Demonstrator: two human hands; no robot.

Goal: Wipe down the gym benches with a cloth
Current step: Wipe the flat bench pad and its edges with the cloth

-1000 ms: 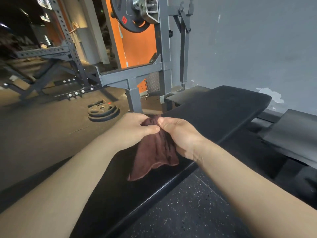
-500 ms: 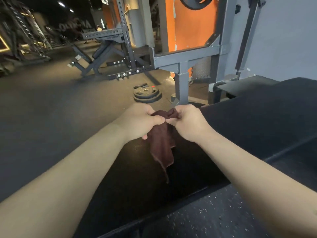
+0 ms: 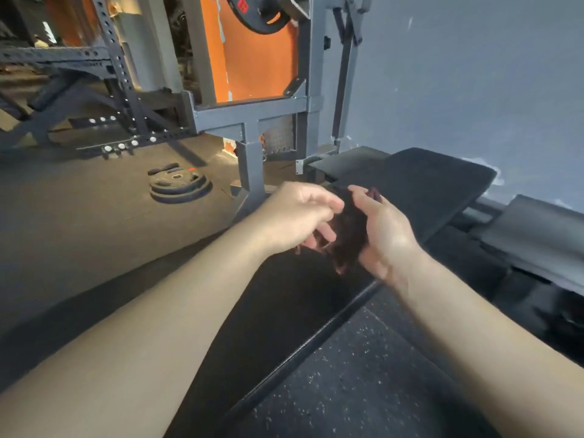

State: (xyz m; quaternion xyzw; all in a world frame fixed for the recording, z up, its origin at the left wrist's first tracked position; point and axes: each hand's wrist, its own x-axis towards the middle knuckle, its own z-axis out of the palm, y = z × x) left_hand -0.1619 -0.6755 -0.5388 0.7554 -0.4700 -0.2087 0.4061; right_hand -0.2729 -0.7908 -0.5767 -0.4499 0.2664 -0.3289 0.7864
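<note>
Bunched now, blurry cloth (image 3: 349, 230) is gripped by left hand (image 3: 297, 216) and right hand (image 3: 387, 237).

one wide-angle view from the person's head looks forward and down, close on the left hand (image 3: 297, 216) and right hand (image 3: 384, 235), with the gym floor (image 3: 79, 216) and grey wall (image 3: 474, 90) beyond.

Black padded bench (image 3: 426, 184) on speckled rubber floor (image 3: 347, 374); stacked weight plates (image 3: 180, 184) on the floor beyond.
</note>
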